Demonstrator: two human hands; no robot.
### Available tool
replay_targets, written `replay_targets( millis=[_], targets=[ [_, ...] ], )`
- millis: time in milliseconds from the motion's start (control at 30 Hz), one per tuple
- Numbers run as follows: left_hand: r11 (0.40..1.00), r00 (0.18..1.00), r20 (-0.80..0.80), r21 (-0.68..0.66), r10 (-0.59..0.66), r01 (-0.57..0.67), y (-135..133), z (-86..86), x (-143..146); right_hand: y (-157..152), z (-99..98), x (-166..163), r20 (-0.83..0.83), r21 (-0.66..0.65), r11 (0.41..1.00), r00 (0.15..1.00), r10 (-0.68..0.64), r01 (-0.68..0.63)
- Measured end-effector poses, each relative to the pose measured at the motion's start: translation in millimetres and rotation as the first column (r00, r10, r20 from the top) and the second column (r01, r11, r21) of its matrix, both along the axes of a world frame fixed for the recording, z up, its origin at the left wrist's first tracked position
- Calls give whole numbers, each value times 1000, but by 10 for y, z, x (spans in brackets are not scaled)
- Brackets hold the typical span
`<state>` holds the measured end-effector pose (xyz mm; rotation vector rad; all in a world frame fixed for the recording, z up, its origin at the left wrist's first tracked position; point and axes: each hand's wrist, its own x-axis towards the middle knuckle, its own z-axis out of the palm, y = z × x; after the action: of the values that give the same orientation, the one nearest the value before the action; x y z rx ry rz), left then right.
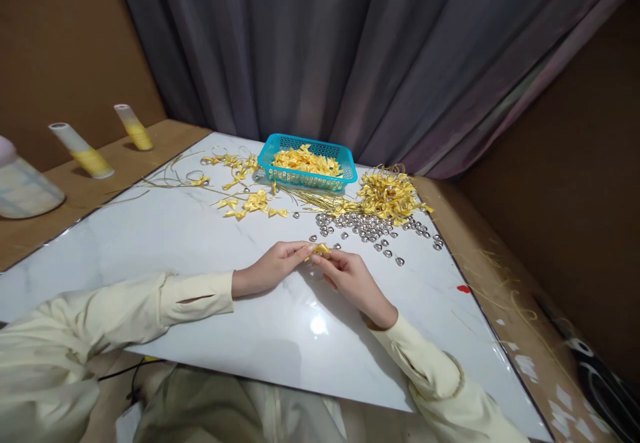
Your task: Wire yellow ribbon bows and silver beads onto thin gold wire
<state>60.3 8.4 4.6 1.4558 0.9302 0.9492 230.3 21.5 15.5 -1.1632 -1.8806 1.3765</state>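
A small yellow ribbon bow (320, 249) is held between my two hands over the middle of the white tabletop (215, 336). My left hand (275, 266) pinches its left side with thumb and fingertips. From the right, my right hand (353, 282) grips the bow's lower right side with the fingers closed. Any small part tucked under the fingertips cannot be made out. Just beyond the hands lie many loose silver ring-like pieces (370, 226). Behind them are a heap of yellow bows on gold cords (387, 193) and several loose yellow bows (257, 200).
A turquoise basket (350, 171) full of yellow bows stands at the back. Gold cords (320, 198) lie in front of it. Two spools of yellow thread (93, 162) and a plastic jar (27, 186) stand at the left. Scissors (583, 348) and paper scraps (526, 366) lie at the right.
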Motion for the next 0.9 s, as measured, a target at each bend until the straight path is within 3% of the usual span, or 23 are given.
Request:
replay_targets(
  millis=[133, 400, 567, 733, 833, 900],
  targets=[
    [995, 991, -104, 51, 86, -81, -3, -2, -7, -5, -10, 8, 110, 143, 989, 993, 31, -46],
    [993, 984, -152, 88, 89, -77, 3, -27, -8, 32, 69, 115, 75, 56, 988, 987, 142, -146],
    [978, 949, -287, 195, 134, -79, -9, -32, -18, 32, 69, 128, 91, 71, 985, 984, 153, -159],
    [951, 907, -375, 298, 192, -79, -7, -5, -38, 56, 69, 135, 119, 92, 993, 991, 68, -79],
    [963, 918, -373, 268, 137, -35, -7, -2, -47, 73, 75, 150, 185, 169, 986, 982, -28, -4],
    [973, 925, -370, 233, 87, 1, -8, -7, -51, 70, 88, 151, 222, 179, 984, 975, -20, -21]
  ],
)
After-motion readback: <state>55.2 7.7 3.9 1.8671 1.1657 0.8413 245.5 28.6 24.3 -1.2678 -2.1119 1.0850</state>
